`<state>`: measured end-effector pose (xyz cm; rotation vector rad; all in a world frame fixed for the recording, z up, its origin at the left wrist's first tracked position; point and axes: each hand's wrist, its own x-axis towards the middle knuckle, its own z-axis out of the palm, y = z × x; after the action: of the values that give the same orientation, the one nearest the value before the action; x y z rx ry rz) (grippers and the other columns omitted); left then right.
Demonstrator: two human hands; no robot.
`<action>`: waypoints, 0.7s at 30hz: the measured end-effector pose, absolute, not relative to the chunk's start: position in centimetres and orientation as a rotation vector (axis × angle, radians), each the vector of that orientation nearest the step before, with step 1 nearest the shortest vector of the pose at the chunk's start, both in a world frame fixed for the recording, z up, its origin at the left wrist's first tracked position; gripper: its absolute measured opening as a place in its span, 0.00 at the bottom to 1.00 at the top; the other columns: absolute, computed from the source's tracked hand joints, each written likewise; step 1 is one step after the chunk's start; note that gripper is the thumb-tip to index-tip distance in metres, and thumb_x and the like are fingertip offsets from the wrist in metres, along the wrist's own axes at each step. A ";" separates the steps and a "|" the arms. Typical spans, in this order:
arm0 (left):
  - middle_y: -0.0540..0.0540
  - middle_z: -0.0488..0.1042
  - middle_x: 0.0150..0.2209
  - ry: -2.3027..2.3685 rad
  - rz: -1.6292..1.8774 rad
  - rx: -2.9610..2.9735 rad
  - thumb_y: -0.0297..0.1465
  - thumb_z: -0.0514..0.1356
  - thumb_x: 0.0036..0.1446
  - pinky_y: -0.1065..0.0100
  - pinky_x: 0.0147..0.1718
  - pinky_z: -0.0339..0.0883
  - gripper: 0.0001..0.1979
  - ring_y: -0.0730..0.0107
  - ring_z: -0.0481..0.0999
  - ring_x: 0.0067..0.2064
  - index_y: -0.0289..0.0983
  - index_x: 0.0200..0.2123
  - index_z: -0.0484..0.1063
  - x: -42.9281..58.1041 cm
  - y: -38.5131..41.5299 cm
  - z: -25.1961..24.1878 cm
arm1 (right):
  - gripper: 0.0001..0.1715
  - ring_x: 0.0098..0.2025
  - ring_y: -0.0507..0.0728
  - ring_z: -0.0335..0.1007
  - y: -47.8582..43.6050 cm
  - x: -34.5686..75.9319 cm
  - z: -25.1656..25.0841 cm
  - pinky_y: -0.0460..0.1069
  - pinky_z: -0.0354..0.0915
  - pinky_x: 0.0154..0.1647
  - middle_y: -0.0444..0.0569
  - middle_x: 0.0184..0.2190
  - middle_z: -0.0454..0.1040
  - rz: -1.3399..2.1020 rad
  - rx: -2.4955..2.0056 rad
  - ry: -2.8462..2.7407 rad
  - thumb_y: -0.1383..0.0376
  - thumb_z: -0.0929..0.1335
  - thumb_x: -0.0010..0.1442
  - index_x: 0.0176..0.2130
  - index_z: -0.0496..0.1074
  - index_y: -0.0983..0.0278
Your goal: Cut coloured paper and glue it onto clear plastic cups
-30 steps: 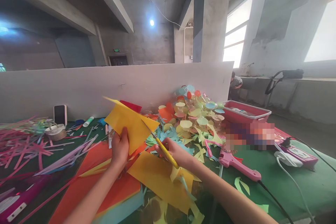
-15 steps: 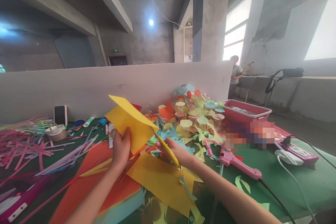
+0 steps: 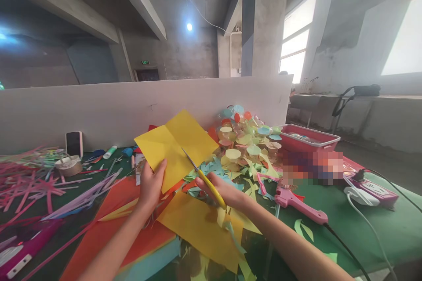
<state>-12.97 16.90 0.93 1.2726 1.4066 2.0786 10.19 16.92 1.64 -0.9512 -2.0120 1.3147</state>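
Observation:
My left hand (image 3: pixel 152 184) pinches the lower left part of a creased sheet of yellow paper (image 3: pixel 161 142), held up above the table. My right hand (image 3: pixel 219 186) grips yellow-handled scissors (image 3: pixel 211 186), their blades lying at the sheet near its crease. Whether the blades are fully closed is hard to make out. Beneath my hands lies another yellow sheet (image 3: pixel 201 228), partly over a stack of orange paper (image 3: pixel 132 237).
Paper-topped cups (image 3: pixel 233 154) pile up behind my right hand among paper scraps. To the right are a pink glue gun (image 3: pixel 301 205), a power strip (image 3: pixel 376 191) and a pink basket (image 3: pixel 308 140). Pink strips (image 3: pixel 33 184) and a phone (image 3: pixel 74 144) are at left, before a white partition (image 3: pixel 99 109).
The yellow sheet has opened out along its crease and its right part has swung up and rightward. The scissor blades now show in front of it. Both hands stay in nearly the same place.

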 end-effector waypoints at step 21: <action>0.40 0.80 0.46 1.359 1.976 1.026 0.41 0.67 0.48 0.60 0.41 0.77 0.21 0.55 0.80 0.45 0.39 0.44 0.75 -10.9 16.1 1.6 | 0.30 0.27 0.51 0.60 16.7 9.8 0.7 0.47 0.59 0.29 0.38 0.23 0.63 1.382 -0.954 -1.887 0.39 0.67 0.56 0.33 0.58 0.61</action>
<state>-10.91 16.06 1.58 1.0265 1.3593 1.9756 9.85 16.71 0.74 -0.9536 -1.8870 1.3819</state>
